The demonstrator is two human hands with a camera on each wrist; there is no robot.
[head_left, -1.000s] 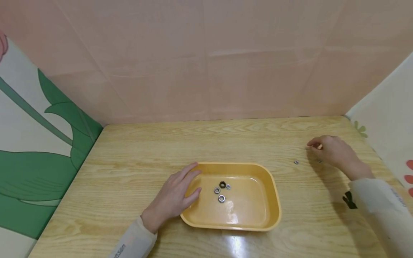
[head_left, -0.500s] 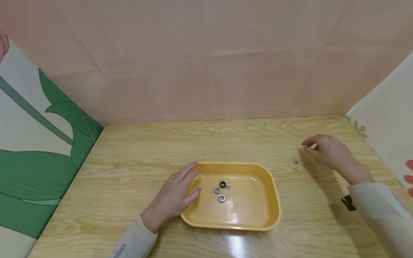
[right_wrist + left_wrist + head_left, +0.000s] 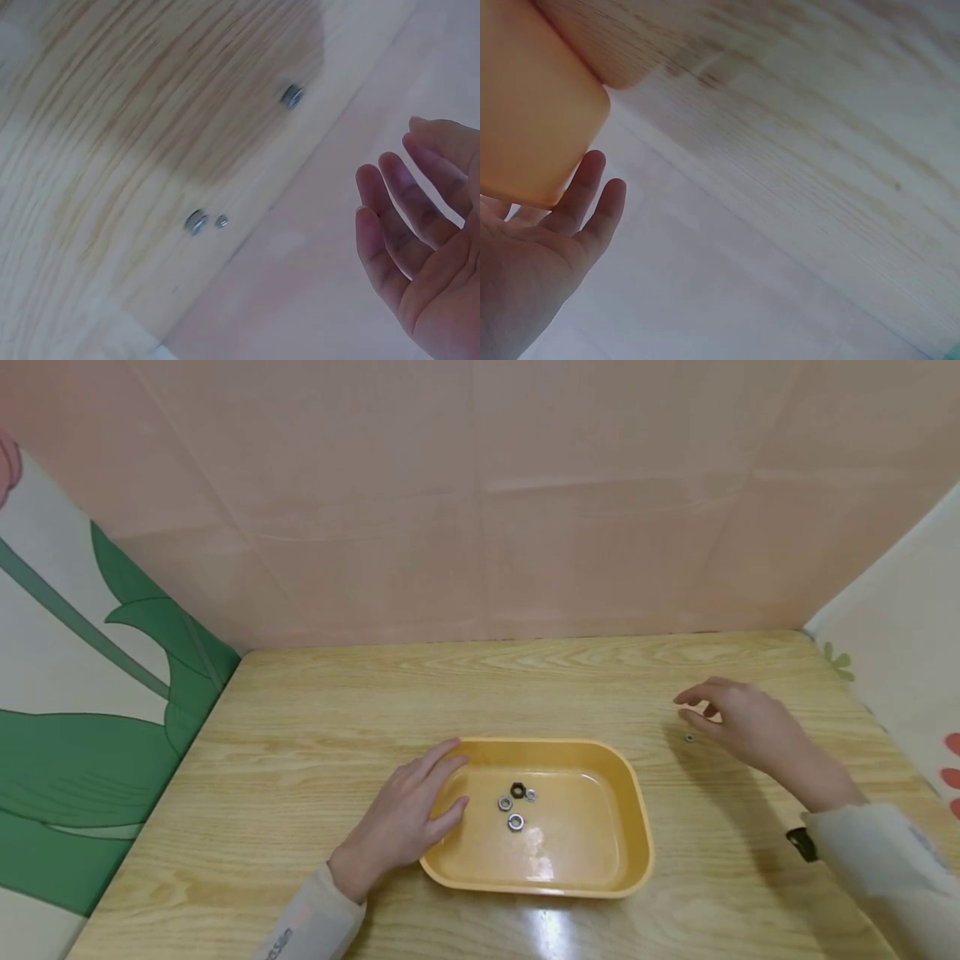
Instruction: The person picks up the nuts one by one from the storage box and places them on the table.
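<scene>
Located yellow tray [image 3: 577,839] at 6 o'clock on wood-grain table [image 3: 360,710]. Laid left hand [image 3: 401,806] over the tray's rim at 9 o'clock, fingers spread and lightly bent, thumb extended over the interior, without any visible grasp. Could not determine thumb contact with the wall; in the left wrist view, saw only a cut-off portion of the tray at 10 o'clock. Counted inside the tray black nut [image 3: 518,790], small silver nut [image 3: 531,795] at its 4 o'clock, medium silver nut [image 3: 505,803] at its 8 o'clock and large silver nut [image 3: 516,822] at its 6 o'clock. Could not distinguish touching from just beside for the first two. Held right hand [image 3: 738,722] at the tray's 2 o'clock, thumb and forefinger curved with a gap between, nothing visible in grasp. Found table nut [image 3: 689,738] near the thumb tip, toward 6 o'clock. In the right wrist view, made out blurred upper piece [image 3: 292,95] at the hand's 11 o'clock, plus lower piece [image 3: 196,222] and tiny piece [image 3: 221,221] at 9 o'clock; could not match any to the table nut. Saw left sleeve [image 3: 311,918] cut off below, its print illegible.
</scene>
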